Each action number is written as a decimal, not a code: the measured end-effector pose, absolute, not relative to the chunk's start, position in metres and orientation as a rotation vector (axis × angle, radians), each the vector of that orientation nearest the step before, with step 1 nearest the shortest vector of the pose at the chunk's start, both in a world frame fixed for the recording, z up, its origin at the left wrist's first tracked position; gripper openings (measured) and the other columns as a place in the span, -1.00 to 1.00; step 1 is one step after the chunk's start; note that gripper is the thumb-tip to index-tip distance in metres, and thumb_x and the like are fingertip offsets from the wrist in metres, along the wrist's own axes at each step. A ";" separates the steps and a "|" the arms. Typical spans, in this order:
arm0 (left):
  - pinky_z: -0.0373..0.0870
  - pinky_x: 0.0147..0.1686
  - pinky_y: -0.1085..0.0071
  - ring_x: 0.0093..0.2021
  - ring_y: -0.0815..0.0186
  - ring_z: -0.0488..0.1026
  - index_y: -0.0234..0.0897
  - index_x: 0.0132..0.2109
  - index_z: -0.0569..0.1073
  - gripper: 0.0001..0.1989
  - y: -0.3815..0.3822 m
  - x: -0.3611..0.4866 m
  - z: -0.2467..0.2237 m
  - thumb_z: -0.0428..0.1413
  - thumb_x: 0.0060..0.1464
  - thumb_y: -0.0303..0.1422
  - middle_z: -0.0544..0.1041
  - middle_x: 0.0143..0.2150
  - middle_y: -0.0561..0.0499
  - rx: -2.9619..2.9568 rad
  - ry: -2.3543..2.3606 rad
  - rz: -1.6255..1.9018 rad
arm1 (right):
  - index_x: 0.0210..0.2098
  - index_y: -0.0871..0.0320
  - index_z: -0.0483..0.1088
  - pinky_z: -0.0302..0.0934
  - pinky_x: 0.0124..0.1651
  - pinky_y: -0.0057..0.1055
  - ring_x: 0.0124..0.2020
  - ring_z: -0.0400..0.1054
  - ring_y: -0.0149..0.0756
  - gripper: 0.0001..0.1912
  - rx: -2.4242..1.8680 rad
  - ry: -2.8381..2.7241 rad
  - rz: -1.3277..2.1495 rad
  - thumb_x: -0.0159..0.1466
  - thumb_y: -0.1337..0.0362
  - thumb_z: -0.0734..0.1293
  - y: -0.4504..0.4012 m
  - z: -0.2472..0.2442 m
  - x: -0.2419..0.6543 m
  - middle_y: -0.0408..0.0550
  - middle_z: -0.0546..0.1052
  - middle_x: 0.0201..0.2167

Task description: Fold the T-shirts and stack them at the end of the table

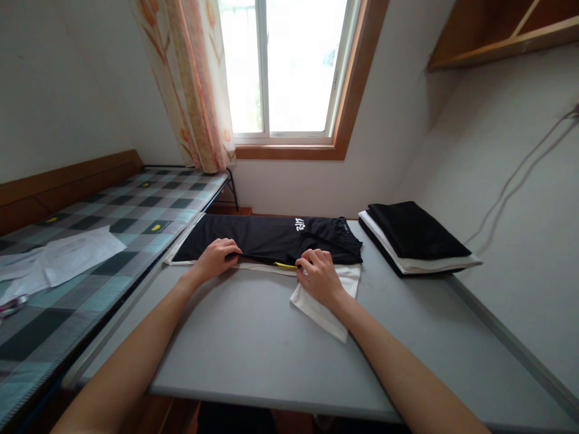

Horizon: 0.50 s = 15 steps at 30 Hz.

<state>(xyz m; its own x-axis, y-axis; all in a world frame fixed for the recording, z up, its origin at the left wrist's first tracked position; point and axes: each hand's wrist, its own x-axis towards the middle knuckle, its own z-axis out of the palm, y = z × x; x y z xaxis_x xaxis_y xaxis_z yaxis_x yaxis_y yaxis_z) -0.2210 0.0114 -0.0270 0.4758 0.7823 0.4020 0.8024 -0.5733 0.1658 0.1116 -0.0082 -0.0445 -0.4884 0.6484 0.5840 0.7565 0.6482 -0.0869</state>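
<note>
A pair of black pants (257, 232) with white lettering and a gathered waistband at the right lies lengthwise on a white garment (322, 306). The white cloth shows along the near and left edges, and one piece of it sticks out toward me, perhaps a sleeve. My left hand (220, 256) pinches the near edge of the pants left of the middle. Farther right, my right hand (319, 276) grips the same edge, its fingers closed beside a thin yellow strip (286, 264). Between both hands the black edge is slightly raised.
The garments rest on a grey table (253, 337). At its right is a folded stack of black and white clothes (416, 232). A bed with a checked cover (113, 205) and papers (76, 253) stands at the left. A window (294, 66) and curtain (194, 84) are behind.
</note>
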 end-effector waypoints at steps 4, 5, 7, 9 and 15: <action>0.27 -0.14 0.37 -0.24 0.29 0.44 -0.21 -0.29 0.55 -0.84 0.010 -0.218 -0.028 0.07 0.04 -0.44 0.55 -0.27 0.01 -2.708 -1.463 -0.647 | -0.32 0.11 0.47 0.02 -0.03 -0.22 -0.14 0.22 -0.16 -0.88 -1.079 -2.326 -0.213 0.26 0.20 0.36 -0.009 -0.047 0.110 0.00 0.46 -0.24; 0.27 -0.15 0.37 -0.25 0.29 0.44 -0.21 -0.30 0.55 -0.85 0.010 -0.217 -0.028 0.07 0.03 -0.44 0.55 -0.28 0.01 -2.721 -1.472 -0.641 | -0.32 0.11 0.48 0.02 -0.03 -0.22 -0.14 0.22 -0.16 -0.85 -1.068 -2.342 -0.210 0.27 0.17 0.36 -0.009 -0.047 0.110 0.00 0.46 -0.24; 0.28 -0.17 0.39 -0.26 0.30 0.45 -0.21 -0.30 0.56 -0.85 0.009 -0.219 -0.027 0.08 0.03 -0.45 0.55 -0.27 0.01 -2.743 -1.494 -0.637 | -0.33 0.09 0.48 0.01 -0.04 -0.23 -0.14 0.22 -0.18 -0.84 -1.049 -2.365 -0.218 0.28 0.15 0.35 -0.008 -0.047 0.111 -0.01 0.47 -0.23; 0.29 -0.18 0.41 -0.27 0.31 0.45 -0.21 -0.28 0.56 -0.85 0.010 -0.222 -0.025 0.09 0.06 -0.43 0.54 -0.27 0.01 -2.774 -1.513 -0.635 | -0.35 0.09 0.48 0.01 -0.03 -0.23 -0.14 0.22 -0.19 -0.85 -1.037 -2.371 -0.244 0.30 0.18 0.33 -0.006 -0.046 0.113 -0.03 0.48 -0.23; 0.30 -0.17 0.40 -0.22 0.30 0.45 -0.22 -0.24 0.56 -0.83 0.013 -0.229 -0.024 0.06 0.17 -0.38 0.54 -0.25 -0.01 -2.765 -1.466 -0.715 | -0.41 0.13 0.47 -0.01 -0.06 -0.23 -0.16 0.22 -0.20 -0.82 -1.044 -2.370 -0.332 0.31 0.24 0.32 0.001 -0.039 0.119 -0.01 0.49 -0.23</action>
